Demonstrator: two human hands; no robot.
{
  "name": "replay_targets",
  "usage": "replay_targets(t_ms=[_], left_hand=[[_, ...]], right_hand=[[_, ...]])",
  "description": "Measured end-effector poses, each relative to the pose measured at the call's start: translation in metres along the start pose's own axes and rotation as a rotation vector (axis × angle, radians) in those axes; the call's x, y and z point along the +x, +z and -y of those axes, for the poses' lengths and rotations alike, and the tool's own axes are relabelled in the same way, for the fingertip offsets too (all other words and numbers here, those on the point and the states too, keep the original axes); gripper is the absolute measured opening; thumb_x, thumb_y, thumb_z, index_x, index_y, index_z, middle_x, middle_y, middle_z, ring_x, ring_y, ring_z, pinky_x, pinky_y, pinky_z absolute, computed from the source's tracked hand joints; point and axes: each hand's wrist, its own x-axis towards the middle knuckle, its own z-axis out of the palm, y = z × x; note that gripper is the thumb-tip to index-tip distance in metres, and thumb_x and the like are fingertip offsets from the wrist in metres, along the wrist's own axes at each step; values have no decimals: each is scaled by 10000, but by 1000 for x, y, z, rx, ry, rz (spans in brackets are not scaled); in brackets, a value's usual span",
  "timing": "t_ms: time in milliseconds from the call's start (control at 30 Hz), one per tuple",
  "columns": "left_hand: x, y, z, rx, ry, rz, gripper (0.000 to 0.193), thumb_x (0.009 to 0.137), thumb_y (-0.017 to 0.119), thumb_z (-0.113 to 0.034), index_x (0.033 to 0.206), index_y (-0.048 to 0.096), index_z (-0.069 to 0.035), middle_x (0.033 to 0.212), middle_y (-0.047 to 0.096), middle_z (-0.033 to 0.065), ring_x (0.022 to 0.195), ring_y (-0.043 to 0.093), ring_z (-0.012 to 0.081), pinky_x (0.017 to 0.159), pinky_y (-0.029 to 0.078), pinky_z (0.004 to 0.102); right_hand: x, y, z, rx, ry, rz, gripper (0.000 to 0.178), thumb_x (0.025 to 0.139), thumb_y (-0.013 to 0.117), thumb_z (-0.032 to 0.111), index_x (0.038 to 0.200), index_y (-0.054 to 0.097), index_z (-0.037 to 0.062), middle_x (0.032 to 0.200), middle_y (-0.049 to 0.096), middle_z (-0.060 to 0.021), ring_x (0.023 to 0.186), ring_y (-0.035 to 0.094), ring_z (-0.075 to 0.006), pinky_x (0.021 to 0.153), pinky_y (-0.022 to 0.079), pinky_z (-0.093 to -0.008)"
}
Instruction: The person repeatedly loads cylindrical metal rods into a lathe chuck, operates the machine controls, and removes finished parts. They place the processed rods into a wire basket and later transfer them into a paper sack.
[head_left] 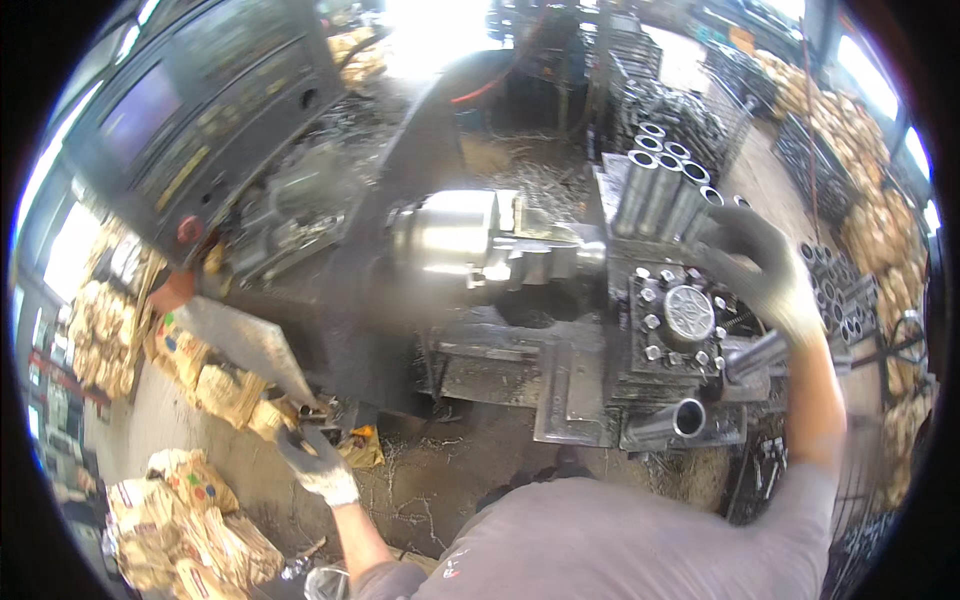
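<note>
My right hand (755, 265), in a grey-and-white work glove, reaches over the right side of the machine. Its fingers and thumb curve together around the upper part of a metal tube (711, 194) at the edge of a standing cluster; slight blur and the glove hide the contact. Beside that hand, several upright tubes (650, 190) show their round open tops. My left hand (318, 468), also gloved, is low at the left with its fingers apart. It lies just below the lower end of a flat metal guard (245, 340), and no held thing shows in it.
A shiny lathe chuck (455, 235) is at the centre, with a bolted tool post (688, 313) to its right. One loose tube (665, 422) lies near my body. Paper sacks (190, 520) lie lower left; a control panel (205, 110) is upper left. More tubes (835, 295) lie far right.
</note>
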Motion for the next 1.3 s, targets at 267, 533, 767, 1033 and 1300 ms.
replay_targets(t_ms=[267, 533, 767, 1033, 1300], left_hand=[[276, 82, -188, 296, 361, 335, 739, 1067, 534, -324, 1695, 222, -90, 1019, 773, 259, 884, 771, 449, 802, 608, 550], [317, 111, -154, 225, 565, 112, 662, 1091, 549, -397, 1662, 357, -124, 1349, 681, 324, 1143, 730, 448, 958, 575, 528], [-78, -63, -199, -536, 336, 838, 201, 970, 707, -79, 1159, 757, -32, 996, 778, 143, 931, 763, 257, 871, 605, 379], [-270, -156, -70, -170, -323, 1371, 325, 983, 663, -364, 1207, 766, -152, 1112, 782, 202, 1069, 759, 384, 928, 600, 453], [-341, -332, 8, 47, -537, 1016, 285, 984, 619, -348, 1152, 742, -154, 1092, 768, 213, 1040, 729, 449, 899, 582, 550]], right_hand=[[-217, -56, -80, 239, 402, -469, 358, 990, 676, 13, 1343, 677, -48, 1120, 750, -78, 1028, 685, -121, 943, 540, -269], [-254, -69, -93, 255, 475, -463, 339, 966, 706, 9, 1302, 714, -39, 1114, 764, -54, 994, 685, -96, 919, 541, -249], [-218, -46, -173, 93, 371, -423, 786, 843, 850, 117, 1555, 525, 41, 1261, 742, -91, 786, 608, -90, 791, 556, -254], [-125, 5, -193, -477, -30, -468, 420, 863, 868, 349, 1011, 704, -8, 834, 760, -205, 777, 779, -305, 727, 598, -405], [-172, 68, 102, 113, -837, -367, 439, 865, 790, -39, 1297, 724, -15, 1323, 728, -167, 1199, 710, -257, 1062, 548, -399]])
